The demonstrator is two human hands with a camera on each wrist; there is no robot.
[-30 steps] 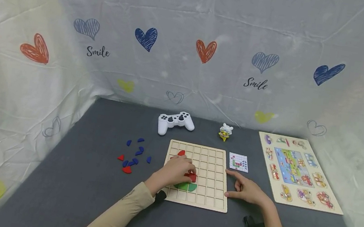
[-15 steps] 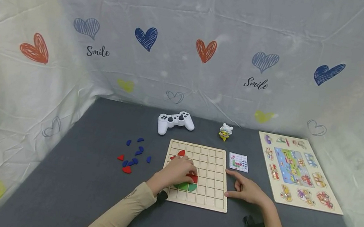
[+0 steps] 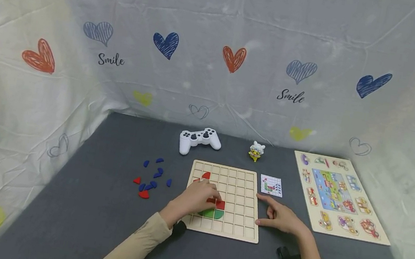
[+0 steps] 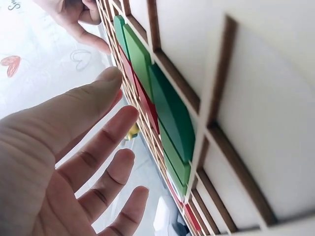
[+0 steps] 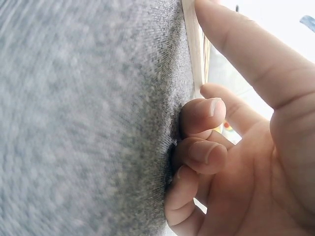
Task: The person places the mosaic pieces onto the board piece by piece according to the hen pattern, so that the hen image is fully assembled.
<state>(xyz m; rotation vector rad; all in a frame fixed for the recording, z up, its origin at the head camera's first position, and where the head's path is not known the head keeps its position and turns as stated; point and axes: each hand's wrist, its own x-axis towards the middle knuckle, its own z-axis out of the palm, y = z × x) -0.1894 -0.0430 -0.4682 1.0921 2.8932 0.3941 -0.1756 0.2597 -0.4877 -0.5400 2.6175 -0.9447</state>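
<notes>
A wooden grid board [image 3: 234, 222] lies on the dark table. My left hand [image 3: 191, 198] hovers low over its left half, beside red pieces [image 3: 220, 205] in one row. Just below them sit green pieces [image 3: 213, 213]. In the left wrist view, the left hand [image 4: 74, 142] has its thumb tip near the red row and three fingers loosely extended; the index finger is mostly hidden, with a red sliver behind the thumb. My right hand [image 3: 283, 216] touches the board's right edge with extended thumb and index finger. Its other fingers are curled on the cloth [image 5: 88, 123].
Loose blue pieces [image 3: 158, 175] and red pieces [image 3: 144, 194] lie left of the board. A pattern card [image 3: 271, 186] lies at its right. Behind are a white game controller [image 3: 200, 139] and a small figurine [image 3: 256, 151]. A picture puzzle board [image 3: 337, 196] lies far right.
My left hand has drawn slightly left, away from the red square, which now shows more fully in its cell. The right hand stays at the board's edge.
</notes>
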